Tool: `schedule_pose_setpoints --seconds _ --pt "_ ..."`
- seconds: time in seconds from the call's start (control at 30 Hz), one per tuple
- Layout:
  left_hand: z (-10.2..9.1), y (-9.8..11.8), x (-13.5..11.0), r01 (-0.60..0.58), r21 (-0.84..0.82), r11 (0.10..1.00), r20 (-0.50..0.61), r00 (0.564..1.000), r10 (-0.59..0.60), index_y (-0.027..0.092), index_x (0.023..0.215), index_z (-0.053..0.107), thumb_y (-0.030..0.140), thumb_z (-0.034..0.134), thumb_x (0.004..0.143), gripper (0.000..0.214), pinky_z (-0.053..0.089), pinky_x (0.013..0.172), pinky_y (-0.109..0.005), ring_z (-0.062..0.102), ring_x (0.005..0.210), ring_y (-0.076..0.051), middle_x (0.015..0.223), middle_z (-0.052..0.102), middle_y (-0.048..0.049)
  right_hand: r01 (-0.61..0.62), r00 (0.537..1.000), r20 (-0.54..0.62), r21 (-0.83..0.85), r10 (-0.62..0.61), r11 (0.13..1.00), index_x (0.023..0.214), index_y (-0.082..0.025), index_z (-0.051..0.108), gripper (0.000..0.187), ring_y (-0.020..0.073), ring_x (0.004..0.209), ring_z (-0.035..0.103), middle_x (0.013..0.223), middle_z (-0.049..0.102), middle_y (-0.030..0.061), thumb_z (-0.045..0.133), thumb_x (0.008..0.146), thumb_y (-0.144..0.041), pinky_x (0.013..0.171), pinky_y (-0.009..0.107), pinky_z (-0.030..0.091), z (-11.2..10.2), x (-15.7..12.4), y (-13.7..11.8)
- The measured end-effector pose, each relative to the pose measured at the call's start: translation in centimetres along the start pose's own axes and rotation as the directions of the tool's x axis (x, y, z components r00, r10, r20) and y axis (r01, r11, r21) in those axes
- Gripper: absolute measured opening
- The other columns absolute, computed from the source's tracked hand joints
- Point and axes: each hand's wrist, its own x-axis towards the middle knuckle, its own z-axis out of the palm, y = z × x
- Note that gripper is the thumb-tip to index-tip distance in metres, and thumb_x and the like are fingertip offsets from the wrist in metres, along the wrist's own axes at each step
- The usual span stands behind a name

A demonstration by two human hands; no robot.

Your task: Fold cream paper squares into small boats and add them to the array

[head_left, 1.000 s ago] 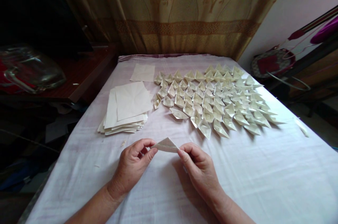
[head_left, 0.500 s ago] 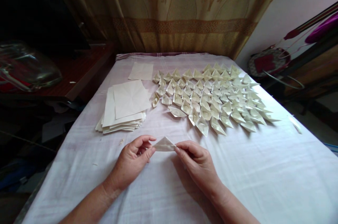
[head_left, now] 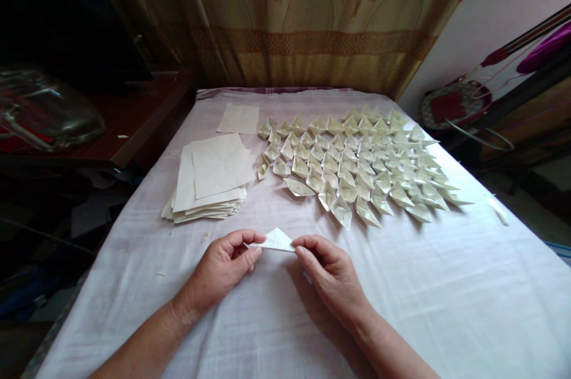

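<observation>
A small folded piece of white paper point(head_left: 277, 240), triangular with its peak pointing away from me, is stretched between both hands above the cloth. My left hand point(head_left: 229, 260) pinches its left corner between thumb and fingers. At the right corner, my right hand point(head_left: 330, 266) grips it the same way, thumb nearest me. Beyond the hands to the left lies a stack of square paper sheets point(head_left: 220, 168). Several rows of folded paper boats point(head_left: 343, 188) spread over the far right half of the table.
A single paper sheet point(head_left: 239, 119) lies behind the stack. The table wears a pale cloth point(head_left: 446, 296) with small scraps point(head_left: 205, 237) on it. A dark wooden cabinet point(head_left: 134, 135) holding a clear plastic-looking item point(head_left: 49, 111) stands left. Behind hangs a gold curtain point(head_left: 303, 40).
The folded paper has tipped, its lower edge now looking flatter and brighter. My left fingers have closed onto its left corner. The boats and the stack stay put.
</observation>
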Motion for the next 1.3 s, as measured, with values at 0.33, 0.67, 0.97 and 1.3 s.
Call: schedule_pose_setpoints --seconds 0.33,0.67,0.97,1.3 --pt "-0.1 -0.5 0.1 -0.128 0.128 0.984 -0.049 0.99 0.135 0.015 0.097 0.076 0.038 0.068 0.076 0.033 0.037 0.046 -0.019 0.047 0.051 -0.01 0.056 0.057 0.002 0.013 0.999 -0.032 -0.112 -0.017 0.994 0.083 -0.018 0.072 0.017 0.0131 0.057 0.057 0.07 0.068 0.0024 0.061 0.081 -0.031 0.053 0.022 0.045 0.3 -0.1 -0.1" --pt "0.2 -0.8 0.1 -0.232 0.32 0.919 -0.098 0.956 0.276 0.018 0.106 0.077 0.029 0.062 0.077 0.034 0.055 0.061 -0.025 0.063 0.063 -0.014 0.092 0.076 -0.0057 0.244 0.961 -0.06 -0.282 -0.271 0.928 0.081 -0.019 0.068 0.012 0.0117 0.059 0.061 0.069 0.067 0.0001 0.057 0.087 -0.02 0.055 0.02 0.046 0.8 -0.1 0.1" --pt "0.5 -0.5 0.1 -0.219 0.456 0.862 -0.053 0.961 0.272 0.021 0.111 0.075 0.026 0.053 0.079 0.039 0.057 0.084 -0.029 0.073 0.097 -0.021 0.109 0.077 -0.0027 0.511 0.804 -0.033 -0.471 -0.594 0.719 0.092 -0.018 0.067 0.012 0.0138 0.066 0.065 0.078 0.071 0.0038 0.059 0.088 -0.01 0.063 0.023 0.051 1.4 0.2 -0.1" --pt "0.8 -1.4 -0.2 -0.298 0.548 0.781 -0.026 0.928 0.372 0.026 0.11 0.075 0.035 0.049 0.094 0.032 0.054 0.08 -0.025 0.074 0.092 -0.018 0.103 0.078 -0.0003 0.375 0.883 -0.191 -0.261 -0.428 0.89 0.09 -0.019 0.072 0.01 0.0116 0.06 0.063 0.076 0.071 0.0019 0.065 0.085 -0.014 0.051 0.02 0.05 2.3 0.1 0.1"
